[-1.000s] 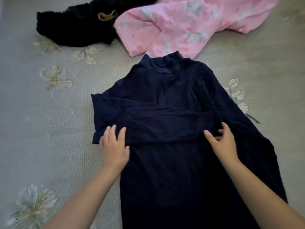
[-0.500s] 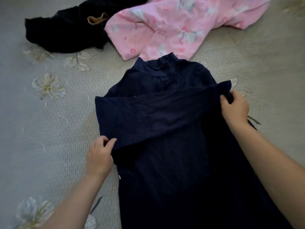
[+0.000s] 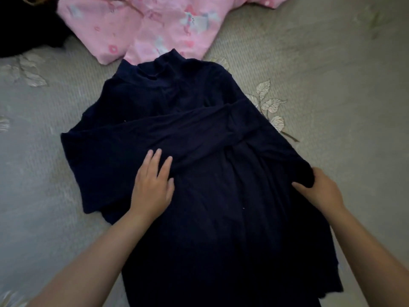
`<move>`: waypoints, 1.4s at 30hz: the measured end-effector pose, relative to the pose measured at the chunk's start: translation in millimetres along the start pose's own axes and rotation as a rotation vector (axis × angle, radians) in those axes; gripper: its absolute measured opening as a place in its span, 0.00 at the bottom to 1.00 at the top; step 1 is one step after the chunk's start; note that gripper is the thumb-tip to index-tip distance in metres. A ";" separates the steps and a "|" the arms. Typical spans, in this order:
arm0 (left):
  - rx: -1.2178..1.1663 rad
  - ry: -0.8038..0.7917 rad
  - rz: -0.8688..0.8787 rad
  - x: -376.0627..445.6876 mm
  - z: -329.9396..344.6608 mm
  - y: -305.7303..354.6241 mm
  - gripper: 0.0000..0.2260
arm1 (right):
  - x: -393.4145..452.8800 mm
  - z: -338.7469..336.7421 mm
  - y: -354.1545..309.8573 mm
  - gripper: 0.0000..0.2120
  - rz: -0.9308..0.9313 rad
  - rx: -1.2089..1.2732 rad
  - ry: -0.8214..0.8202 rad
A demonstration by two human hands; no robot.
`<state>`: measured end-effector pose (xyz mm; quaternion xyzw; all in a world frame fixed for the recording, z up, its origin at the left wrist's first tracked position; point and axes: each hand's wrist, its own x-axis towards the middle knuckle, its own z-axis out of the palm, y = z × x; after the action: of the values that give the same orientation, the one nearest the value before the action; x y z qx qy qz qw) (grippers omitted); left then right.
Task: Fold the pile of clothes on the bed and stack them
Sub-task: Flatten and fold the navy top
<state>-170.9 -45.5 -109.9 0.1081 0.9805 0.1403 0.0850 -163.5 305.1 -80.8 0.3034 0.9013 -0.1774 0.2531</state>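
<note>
Forearms: both bare, entering from the lower edge and reaching forward over the navy garment.
Left hand (image 3: 151,187): lies palm down on the navy top, just below the folded-over sleeve; its fingers (image 3: 157,159) are straight and slightly spread, pressing flat on the cloth, curled round nothing.
Right hand (image 3: 318,189): at the right edge of the top, fingers and thumb curled round a bunched fold of the navy fabric — clamped on it, the cloth lifted a little off the bed.
Navy high-neck top (image 3: 210,196): spread on the bed directly before the person, collar pointing away, hem running out of view at the bottom edge. One long sleeve (image 3: 155,138) is folded across the chest from right to left, its end jutting past the left side of the body.
Writing and labels: none can be read on the top; only a couple of pale specks show on the dark cloth.
Bed cover (image 3: 332,89): grey-beige, ribbed texture, with pale leaf and flower motifs (image 3: 269,103) — one leaf spray lies just beside the top's right shoulder.
Pink printed garment (image 3: 155,25): unfolded, beyond the top; the navy collar overlaps its near edge. Its print shows small white and pink figures, too blurred to name.
Black garment (image 3: 20,29): crumpled at the far left corner, touching the pink one, partly cut off by the picture's edge.
</note>
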 end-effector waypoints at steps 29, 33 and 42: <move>-0.872 0.459 -0.585 92.9 1.0 57.7 0.21 | 38.1 -51.8 -158.2 0.18 -1.433 0.145 0.628; -1.065 0.797 -1.109 28.2 -38.6 9.4 0.19 | 5.3 42.3 -131.1 0.18 -1.749 -0.625 0.196; -0.462 0.372 -0.986 -31.8 -19.9 -38.5 0.30 | 8.6 53.4 -91.3 0.22 -1.330 -0.555 0.348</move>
<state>-151.5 -94.1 -98.0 -0.4097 0.8574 0.3111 -0.0119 -208.9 214.9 -113.6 -0.3583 0.9335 -0.0081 0.0130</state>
